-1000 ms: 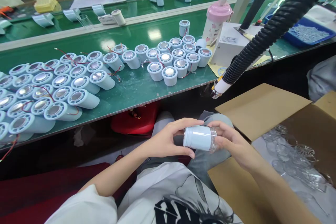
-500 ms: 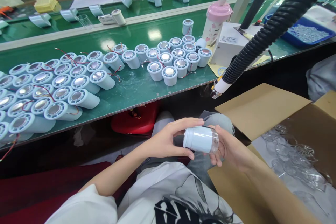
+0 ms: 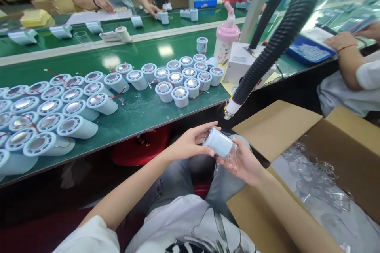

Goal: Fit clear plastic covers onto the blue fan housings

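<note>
Above my lap I hold a light-blue cylindrical housing [image 3: 219, 143] with a clear plastic cup [image 3: 233, 151] on its right end. It lies tilted, its ringed end up and to the left. The thumb and fingers of my left hand [image 3: 191, 142] bracket that ringed end, with some fingertips hidden behind it. My right hand [image 3: 245, 163] is closed around the clear end from below and the right. A short thin wire hangs beneath the housing. Many similar blue housings [image 3: 76, 127] stand or lean on the green bench [image 3: 139, 116], several with red wires.
A black flexible hose [image 3: 261, 61] with a metal tip hangs over the bench edge from a white box [image 3: 237, 57]. An open carton [image 3: 276, 126] with clear plastic cups [image 3: 314, 182] stands at my right. Co-workers sit across the bench and at the right; a pink bottle [image 3: 227, 33] stands behind.
The housing has tilted so its ringed end faces up more. Both hands have shifted slightly left and up in view. Across the bench, a co-worker's hand has moved right with a blue part.
</note>
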A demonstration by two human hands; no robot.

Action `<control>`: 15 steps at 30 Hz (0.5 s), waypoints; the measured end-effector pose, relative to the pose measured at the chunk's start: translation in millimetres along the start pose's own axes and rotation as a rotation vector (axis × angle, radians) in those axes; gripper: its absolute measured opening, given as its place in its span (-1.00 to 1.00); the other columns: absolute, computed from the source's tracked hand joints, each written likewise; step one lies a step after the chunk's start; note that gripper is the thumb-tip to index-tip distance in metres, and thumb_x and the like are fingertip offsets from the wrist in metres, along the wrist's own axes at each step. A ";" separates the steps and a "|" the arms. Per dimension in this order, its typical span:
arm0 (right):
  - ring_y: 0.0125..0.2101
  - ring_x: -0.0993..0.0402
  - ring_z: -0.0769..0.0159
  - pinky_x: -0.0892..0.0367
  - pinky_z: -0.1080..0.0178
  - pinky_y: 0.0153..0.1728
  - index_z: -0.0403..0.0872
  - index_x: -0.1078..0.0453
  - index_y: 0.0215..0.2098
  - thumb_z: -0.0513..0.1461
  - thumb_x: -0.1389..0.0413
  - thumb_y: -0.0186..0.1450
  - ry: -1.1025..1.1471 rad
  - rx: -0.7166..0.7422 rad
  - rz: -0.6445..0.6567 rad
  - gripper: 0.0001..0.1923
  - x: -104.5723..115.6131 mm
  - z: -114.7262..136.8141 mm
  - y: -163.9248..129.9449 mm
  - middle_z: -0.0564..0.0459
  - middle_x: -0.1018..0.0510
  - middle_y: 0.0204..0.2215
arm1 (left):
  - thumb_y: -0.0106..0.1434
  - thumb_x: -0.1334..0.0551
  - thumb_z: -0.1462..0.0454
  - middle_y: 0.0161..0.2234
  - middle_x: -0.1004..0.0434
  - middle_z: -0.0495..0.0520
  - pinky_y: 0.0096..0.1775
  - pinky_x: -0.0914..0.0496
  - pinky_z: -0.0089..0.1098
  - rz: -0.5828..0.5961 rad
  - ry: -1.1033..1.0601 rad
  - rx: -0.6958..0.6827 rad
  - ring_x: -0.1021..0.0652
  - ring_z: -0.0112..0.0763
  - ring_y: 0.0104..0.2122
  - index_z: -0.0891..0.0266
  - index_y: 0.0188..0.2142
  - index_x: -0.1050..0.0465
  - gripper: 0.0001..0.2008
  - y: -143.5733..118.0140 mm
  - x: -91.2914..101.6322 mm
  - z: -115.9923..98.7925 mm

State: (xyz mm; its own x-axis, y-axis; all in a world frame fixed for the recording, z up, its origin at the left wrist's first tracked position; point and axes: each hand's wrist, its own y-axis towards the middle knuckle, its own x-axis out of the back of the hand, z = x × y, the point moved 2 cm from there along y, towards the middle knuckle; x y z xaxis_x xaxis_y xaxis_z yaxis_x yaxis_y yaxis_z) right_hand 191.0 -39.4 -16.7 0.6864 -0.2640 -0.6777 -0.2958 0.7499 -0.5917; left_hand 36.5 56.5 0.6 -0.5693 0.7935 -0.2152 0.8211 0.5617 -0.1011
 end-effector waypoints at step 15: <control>-0.68 -0.33 0.42 -0.23 0.44 -0.66 -0.10 -0.36 -0.30 0.08 0.01 0.33 -0.167 0.165 -0.093 -0.58 27.8 15.4 -2.3 -0.01 -0.52 -0.58 | -0.06 -0.45 0.30 -0.09 -0.38 0.11 -0.18 -0.46 -0.34 -0.033 0.329 -0.043 -0.49 -0.38 -0.20 0.25 -0.10 -0.29 -0.46 10.0 15.7 -25.6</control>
State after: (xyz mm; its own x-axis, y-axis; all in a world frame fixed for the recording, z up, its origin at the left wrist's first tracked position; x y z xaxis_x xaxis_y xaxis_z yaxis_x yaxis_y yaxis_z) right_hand 220.9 -39.1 -27.5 0.8101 -0.2428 -0.5337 -0.1233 0.8193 -0.5599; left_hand 34.6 80.6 21.1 -0.5843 0.8036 0.1131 0.8033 0.5925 -0.0599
